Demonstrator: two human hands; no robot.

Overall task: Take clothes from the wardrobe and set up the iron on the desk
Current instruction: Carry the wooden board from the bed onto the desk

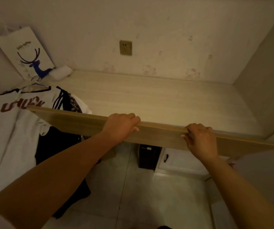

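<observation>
I hold a long wooden board (76, 119) on edge along the front of the pale desk (157, 100). My left hand (121, 126) grips its top edge near the middle. My right hand (200, 139) grips the same edge further right. At the left end of the desk hang a white shirt with red lettering (5, 129) and dark clothes (57, 142) on hangers, partly behind the board. No iron shows.
A wall socket (125, 47) sits above the desk's back. A white paper bag with a blue deer (25, 53) leans in the back left corner beside a small white object (62, 72). Below the desk are a dark box (148, 156), a white cabinet (174, 161) and a tiled floor.
</observation>
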